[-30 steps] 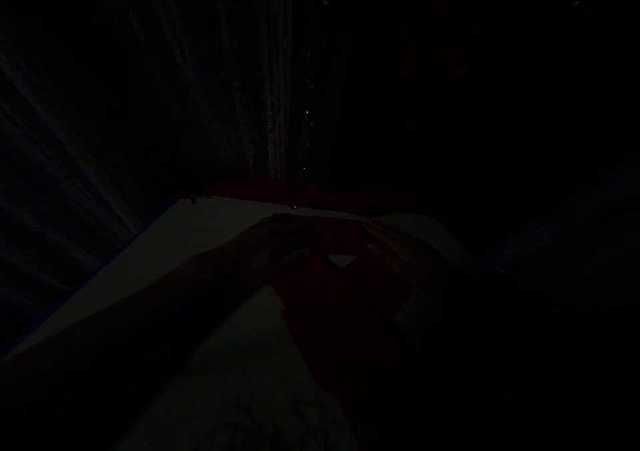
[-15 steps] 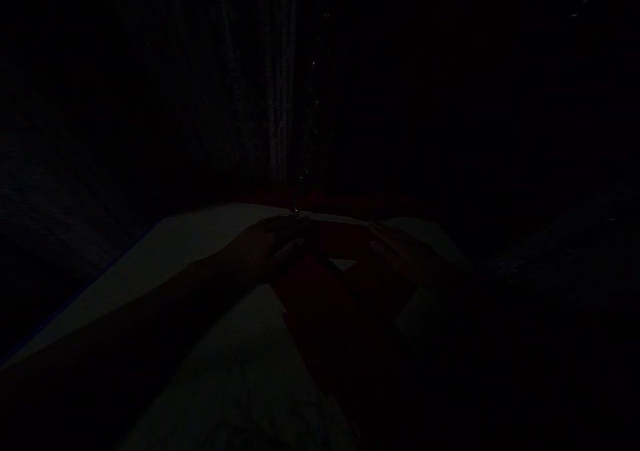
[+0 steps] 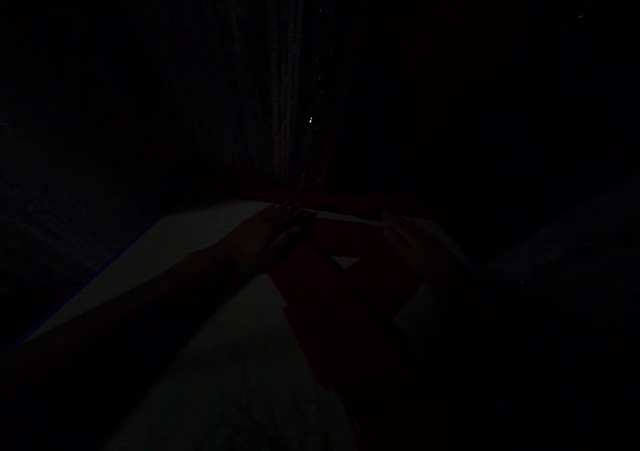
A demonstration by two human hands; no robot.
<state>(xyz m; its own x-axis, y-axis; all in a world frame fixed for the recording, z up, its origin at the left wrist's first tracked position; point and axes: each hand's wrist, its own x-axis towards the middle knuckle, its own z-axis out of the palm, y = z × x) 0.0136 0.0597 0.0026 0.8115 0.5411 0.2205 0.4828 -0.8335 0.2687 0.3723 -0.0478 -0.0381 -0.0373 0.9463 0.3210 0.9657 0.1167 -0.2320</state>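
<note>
The picture is very dark. A red cloth-like piece (image 3: 340,311) lies over a pale surface (image 3: 225,351), running from the far edge down toward the bottom. My left hand (image 3: 265,237) rests flat at the upper left of the red piece, near the far edge, with its fingers stretched out. On the right, my right hand (image 3: 413,241) lies flat on the red piece's far right part, fingers extended. Between the hands, a small pale triangle (image 3: 345,262) shows within the red.
Beyond the pale surface's far edge runs a dim dark-red band (image 3: 350,202). A thin blue edge (image 3: 90,281) borders the surface at the left. Faint vertical streaks (image 3: 285,91) stand behind, with small bright glints. The surroundings are nearly black.
My right hand has shifted slightly to the right. My left hand has moved a little toward the far edge, its fingers more spread. The red piece looks almost unchanged.
</note>
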